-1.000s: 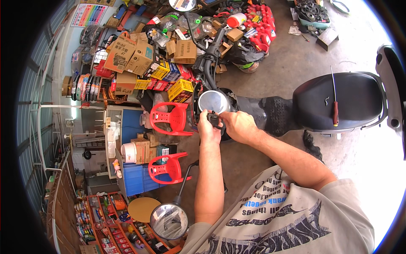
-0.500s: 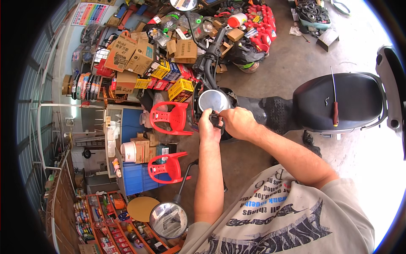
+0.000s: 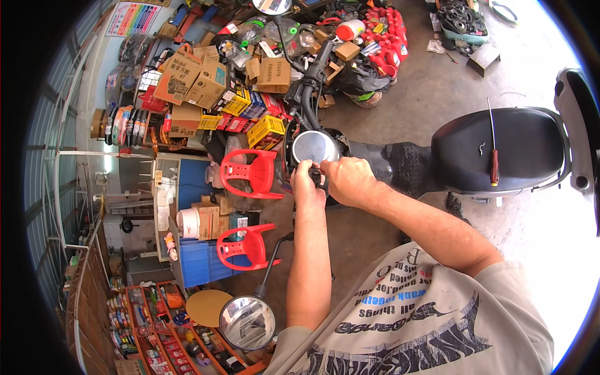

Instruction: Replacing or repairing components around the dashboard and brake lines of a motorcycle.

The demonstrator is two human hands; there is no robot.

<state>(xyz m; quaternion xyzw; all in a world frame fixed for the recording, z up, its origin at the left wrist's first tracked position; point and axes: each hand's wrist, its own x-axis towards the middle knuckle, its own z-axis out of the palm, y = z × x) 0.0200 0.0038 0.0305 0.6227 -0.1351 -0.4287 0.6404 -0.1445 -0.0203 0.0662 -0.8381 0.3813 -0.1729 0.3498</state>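
Observation:
My left hand (image 3: 308, 185) is closed round a small black part (image 3: 319, 178) at the near side of the motorcycle's handlebar area. Right beside it, my right hand (image 3: 350, 180) pinches at the same spot with its fingertips together. Whatever those fingertips hold is hidden or too small to make out. Just beyond both hands sits a round, shiny silver piece (image 3: 314, 147), set in the dark front of the motorcycle. Farther off, the black handlebar grip (image 3: 322, 60) points away from me. A screwdriver (image 3: 494, 156) with a dark red handle lies across the black seat (image 3: 459, 147).
Two mirrors rise on stalks, the near one (image 3: 247, 322) at lower left. Red plastic chairs (image 3: 250, 173) stand left of the motorcycle. Cartons (image 3: 273, 75), small boxes and red bottles (image 3: 390, 47) are piled beyond it. A small metal hook-shaped piece (image 3: 482, 149) lies on the seat.
Both hands stay at the same spot. My fingers have shifted slightly around the black part, less of which now shows. The whole view has moved a little.

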